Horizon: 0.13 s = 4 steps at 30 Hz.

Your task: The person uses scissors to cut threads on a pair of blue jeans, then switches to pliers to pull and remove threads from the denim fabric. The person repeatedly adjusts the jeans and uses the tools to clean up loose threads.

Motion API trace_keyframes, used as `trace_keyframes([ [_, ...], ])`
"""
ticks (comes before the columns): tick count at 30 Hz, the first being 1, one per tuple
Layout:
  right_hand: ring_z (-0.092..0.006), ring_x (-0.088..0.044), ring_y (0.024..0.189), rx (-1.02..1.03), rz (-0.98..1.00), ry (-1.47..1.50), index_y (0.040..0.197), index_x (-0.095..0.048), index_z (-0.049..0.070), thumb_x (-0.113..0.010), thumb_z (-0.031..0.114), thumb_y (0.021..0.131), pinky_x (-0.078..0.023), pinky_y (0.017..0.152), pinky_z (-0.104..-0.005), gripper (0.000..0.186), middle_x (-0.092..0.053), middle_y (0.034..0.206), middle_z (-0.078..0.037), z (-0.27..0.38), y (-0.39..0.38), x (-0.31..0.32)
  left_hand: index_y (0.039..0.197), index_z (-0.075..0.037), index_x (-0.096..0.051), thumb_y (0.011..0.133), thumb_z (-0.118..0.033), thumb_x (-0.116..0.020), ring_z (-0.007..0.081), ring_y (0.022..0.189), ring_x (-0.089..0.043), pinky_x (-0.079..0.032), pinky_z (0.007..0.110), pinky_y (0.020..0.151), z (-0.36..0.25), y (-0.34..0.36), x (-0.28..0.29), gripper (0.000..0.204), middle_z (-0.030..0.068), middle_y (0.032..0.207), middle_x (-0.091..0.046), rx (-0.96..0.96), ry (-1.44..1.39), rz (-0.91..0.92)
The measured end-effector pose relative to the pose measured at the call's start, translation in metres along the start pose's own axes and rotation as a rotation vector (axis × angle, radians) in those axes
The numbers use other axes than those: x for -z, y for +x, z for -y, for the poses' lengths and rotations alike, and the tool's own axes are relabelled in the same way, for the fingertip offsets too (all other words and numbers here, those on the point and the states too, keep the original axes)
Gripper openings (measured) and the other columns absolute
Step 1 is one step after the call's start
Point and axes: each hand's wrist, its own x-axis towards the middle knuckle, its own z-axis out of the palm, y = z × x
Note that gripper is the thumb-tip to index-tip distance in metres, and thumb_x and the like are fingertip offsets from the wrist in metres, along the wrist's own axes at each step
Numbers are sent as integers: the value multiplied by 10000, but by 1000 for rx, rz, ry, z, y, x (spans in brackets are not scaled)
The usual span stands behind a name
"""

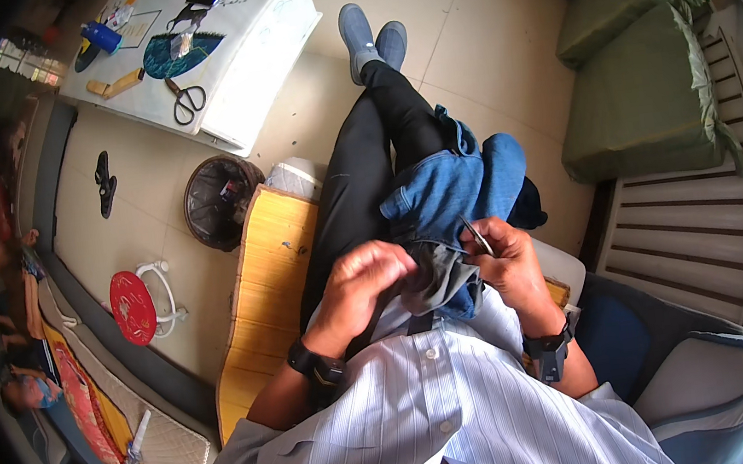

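Across my lap lies a blue denim garment [436, 189], bunched up, with grey lining cloth [439, 270] turned out at its near end. My right hand [510, 269] is closed on a slim, pointed metal tool [478, 236] at the right edge of the denim; its exact kind is hard to make out. At the left edge of the grey cloth, my left hand [358, 287] has its fingers drawn together. Slight blur at those fingertips hides what they pinch, if anything.
A white table [262, 55] at the far left bears black-handled scissors [186, 99] and a blue bottle [101, 37]. A lined waste bin [222, 204] and a red-topped stool [133, 308] stand left of my yellow mat [255, 306]. Green cushions [638, 97] lie at right.
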Motion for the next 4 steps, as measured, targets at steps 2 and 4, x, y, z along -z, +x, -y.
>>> trace_keyframes([
  [2,-80,-609,953,50,-10,69,1156,-677,28,-579,-181,834,-509,840,-232,396,-647,1026,11,-1,-5,0,1153,-10,-688,997,-143,-744,167,1115,-642,-522,329,977,24,9,14,213,100,1116,-699,86,36,-262],
  [4,-82,-606,948,93,11,95,1181,-690,39,-577,-179,832,-508,852,-227,427,-645,1028,18,3,-8,7,1312,-1,-636,997,-146,-750,179,1144,-646,-520,351,1042,26,17,15,366,115,1263,-681,143,33,-280],
])
